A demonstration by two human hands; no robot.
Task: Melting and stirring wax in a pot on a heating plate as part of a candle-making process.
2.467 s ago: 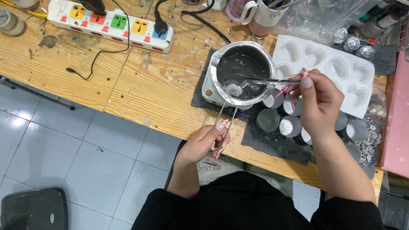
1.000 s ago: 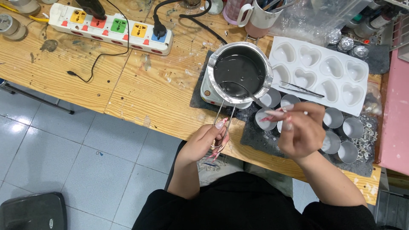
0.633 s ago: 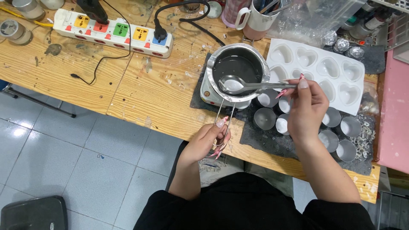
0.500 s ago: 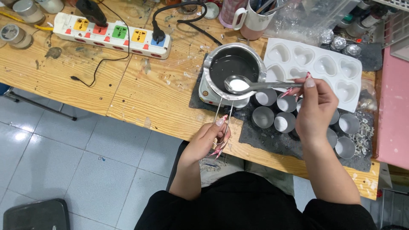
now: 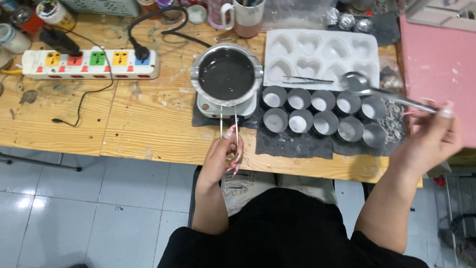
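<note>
My left hand (image 5: 223,154) grips the wire handle of a small metal pot (image 5: 226,74) of dark clear liquid, which sits on a white hot plate (image 5: 227,106). Far to the right, my right hand (image 5: 434,136) holds a metal spoon (image 5: 382,92) by its handle; the bowl hovers above the right end of the rows of small metal cups (image 5: 321,111) with white filling. Behind the cups lies a white heart-shaped mould tray (image 5: 322,57) with tweezers (image 5: 307,80) resting on it.
A multicoloured power strip (image 5: 89,63) with plugged cables lies at the left on the wooden table (image 5: 144,124). A dark mat (image 5: 297,141) sits under the cups. Mugs (image 5: 237,12) and jars stand along the back, a pink box (image 5: 439,59) at the right.
My right hand carried the spoon from over the pot far to the right, above the right-hand cups. The view shifted right. My left hand stayed on the pot handle.
</note>
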